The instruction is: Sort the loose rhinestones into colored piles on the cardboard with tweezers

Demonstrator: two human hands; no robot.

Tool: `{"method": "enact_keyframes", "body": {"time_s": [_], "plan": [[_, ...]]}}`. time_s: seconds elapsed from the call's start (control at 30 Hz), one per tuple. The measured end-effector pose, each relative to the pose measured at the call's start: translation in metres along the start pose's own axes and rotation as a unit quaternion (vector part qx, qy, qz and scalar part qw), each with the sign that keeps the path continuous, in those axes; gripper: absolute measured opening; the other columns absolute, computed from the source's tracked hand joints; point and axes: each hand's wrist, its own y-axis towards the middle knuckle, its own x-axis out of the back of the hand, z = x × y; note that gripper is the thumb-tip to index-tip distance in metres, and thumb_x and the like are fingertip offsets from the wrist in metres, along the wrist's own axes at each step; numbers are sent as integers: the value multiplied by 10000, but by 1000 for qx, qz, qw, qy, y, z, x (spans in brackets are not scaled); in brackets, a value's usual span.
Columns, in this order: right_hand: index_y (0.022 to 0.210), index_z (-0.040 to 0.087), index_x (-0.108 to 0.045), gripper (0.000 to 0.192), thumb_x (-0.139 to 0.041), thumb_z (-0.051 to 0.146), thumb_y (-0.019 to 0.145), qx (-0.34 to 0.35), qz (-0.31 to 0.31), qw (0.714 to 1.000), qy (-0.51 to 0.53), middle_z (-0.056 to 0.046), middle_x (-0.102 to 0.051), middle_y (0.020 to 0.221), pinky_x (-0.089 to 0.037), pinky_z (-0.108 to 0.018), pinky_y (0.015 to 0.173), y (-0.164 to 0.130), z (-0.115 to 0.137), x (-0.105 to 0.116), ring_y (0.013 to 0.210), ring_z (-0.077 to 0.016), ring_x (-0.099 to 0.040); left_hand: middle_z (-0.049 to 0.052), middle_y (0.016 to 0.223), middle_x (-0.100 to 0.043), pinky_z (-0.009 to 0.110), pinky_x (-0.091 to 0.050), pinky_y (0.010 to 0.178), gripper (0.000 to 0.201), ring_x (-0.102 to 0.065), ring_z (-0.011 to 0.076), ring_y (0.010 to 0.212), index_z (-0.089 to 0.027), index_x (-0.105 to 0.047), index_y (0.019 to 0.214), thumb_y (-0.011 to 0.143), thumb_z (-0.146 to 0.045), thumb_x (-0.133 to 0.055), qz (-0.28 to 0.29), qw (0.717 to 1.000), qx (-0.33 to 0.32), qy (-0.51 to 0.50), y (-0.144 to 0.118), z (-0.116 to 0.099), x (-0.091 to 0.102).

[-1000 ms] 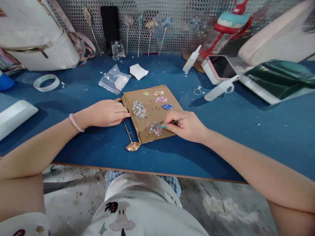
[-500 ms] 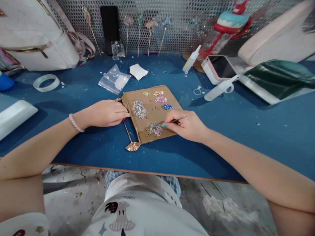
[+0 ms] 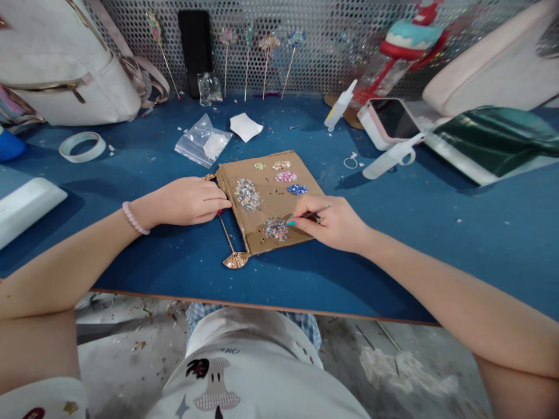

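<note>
A square of cardboard (image 3: 271,201) lies in front of me, bearing a mixed-colour pile of glittery bits (image 3: 276,228), a silvery pile (image 3: 247,195) and small blue, pink, cream and green heaps. My left hand (image 3: 192,201) is closed at the cardboard's left edge. From under its fingers runs a thin gold stick with a fan-shaped end (image 3: 236,260); a red spot shows by the fingertips. My right hand (image 3: 332,223) pinches a slim dark pen-like tool (image 3: 315,214), with its fingertips beside the mixed-colour pile. The tool's tip is hidden.
Behind the cardboard lie a clear zip bag (image 3: 203,142) and a white scrap (image 3: 246,127). A tape roll (image 3: 82,146) is at left. Two white glue bottles (image 3: 391,157) and a phone (image 3: 393,121) lie right. Decorated sticks (image 3: 267,64) stand along the perforated metal wall.
</note>
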Motion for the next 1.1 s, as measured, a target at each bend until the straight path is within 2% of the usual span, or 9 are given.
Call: {"method": "enact_keyframes", "body": {"time_s": [0.27, 0.53, 0.73, 1.1], "plan": [[667, 214, -520, 270, -552, 343, 902, -2, 5, 1000, 3, 9, -582, 605, -341, -270, 523, 0, -1, 0, 541, -116, -494, 92, 1062, -737, 287, -517, 840, 320, -666, 173, 997, -199, -689, 1156, 992, -265, -423, 24, 1000, 17, 4, -1, 0, 0], [670, 215, -520, 269, -552, 336, 908, 4, 0, 1000, 3, 4, -596, 607, -357, -265, 525, 0, 0, 0, 539, -118, -516, 104, 1048, -740, 288, -525, 791, 323, -681, 184, 951, -182, -694, 1137, 998, -255, -411, -1, 1000, 0, 4, -1, 0, -1], [680, 212, -526, 217, -562, 273, 885, 14, -3, 1000, -1, 13, -585, 595, -356, -259, 523, 0, 1, -1, 533, -114, -516, 102, 1074, -737, 289, -530, 781, 329, -681, 186, 962, -184, -688, 1151, 1000, -261, -405, 16, 1000, 3, 20, -2, 0, -1], [673, 210, -523, 261, -546, 329, 904, 4, 3, 1000, 0, 7, -592, 613, -351, -261, 531, 1, -1, -1, 544, -111, -513, 109, 1059, -738, 295, -526, 802, 353, -681, 186, 962, -162, -688, 1145, 1012, -253, -375, 7, 999, -16, 38, -1, 1, -1]]}}
